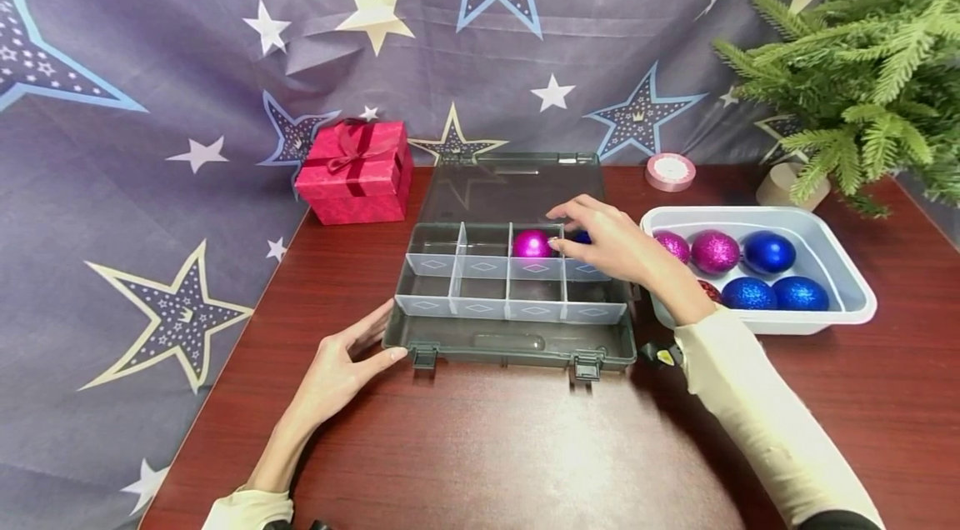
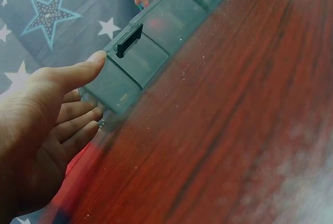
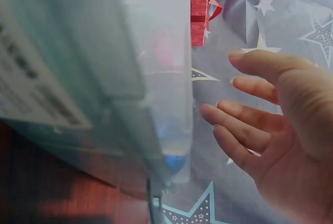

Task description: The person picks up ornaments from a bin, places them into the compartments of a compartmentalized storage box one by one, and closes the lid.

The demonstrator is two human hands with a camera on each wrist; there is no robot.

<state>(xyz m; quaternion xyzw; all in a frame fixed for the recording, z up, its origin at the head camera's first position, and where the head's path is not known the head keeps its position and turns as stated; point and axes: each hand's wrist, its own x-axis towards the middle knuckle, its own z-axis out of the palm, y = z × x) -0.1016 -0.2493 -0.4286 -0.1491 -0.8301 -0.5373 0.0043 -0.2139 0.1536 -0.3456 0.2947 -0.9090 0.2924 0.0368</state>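
Observation:
A dark translucent divided box [image 1: 480,340] lies on the table with its lid [image 1: 510,188] tipped back. In its back row sits a shiny magenta ball ornament [image 1: 532,244], third compartment from the left. A blue ball ornament [image 1: 582,237] in the back right compartment is partly covered by my right hand [image 1: 611,242]. That hand hovers over the box with fingers spread; in the right wrist view nothing lies between its fingers. My left hand [image 1: 337,363] rests against the box's near left corner, thumb on the front edge, nearly straight fingers along the side.
At the right, a white tub [image 1: 847,301] holds several magenta, blue and red glitter balls. Behind it stand an artificial fir tree [image 1: 877,72] and a pink ribbon roll [image 1: 670,171]. A red gift box [image 1: 356,180] is at the back left, near a star-patterned cloth [image 1: 225,80].

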